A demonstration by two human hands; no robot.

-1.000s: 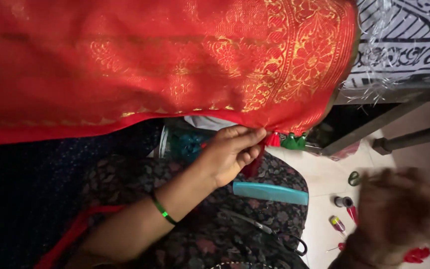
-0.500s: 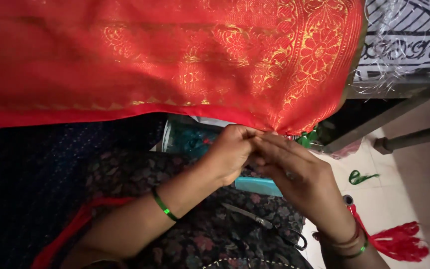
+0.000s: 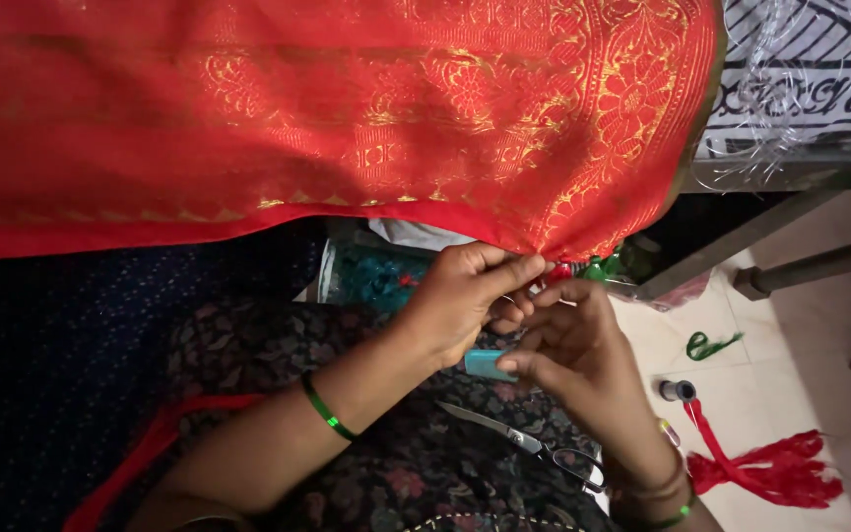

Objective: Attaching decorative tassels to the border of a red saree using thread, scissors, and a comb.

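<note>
A red cloth with gold woven patterns [image 3: 347, 118] hangs across the top of the view. My left hand [image 3: 465, 300] pinches its lower corner edge, where a small red tassel [image 3: 560, 271] sits. My right hand [image 3: 573, 345] is right beside it, fingers closed on the same corner and touching the left hand's fingertips. A teal comb-like object [image 3: 488, 365] lies on my lap, partly hidden by both hands. A pair of scissors [image 3: 534, 445] rests on my dark floral lap below the hands.
A bundle of red tassel threads [image 3: 770, 468], a small thread spool [image 3: 677, 390] and a green thread scrap [image 3: 706, 345] lie on the pale floor at right. A teal bag [image 3: 371, 276] sits under the cloth. Metal frame legs [image 3: 810, 266] stand at right.
My right hand came up from the floor at lower right to the cloth's corner and joined my left hand there. The left hand kept its hold on the corner.
</note>
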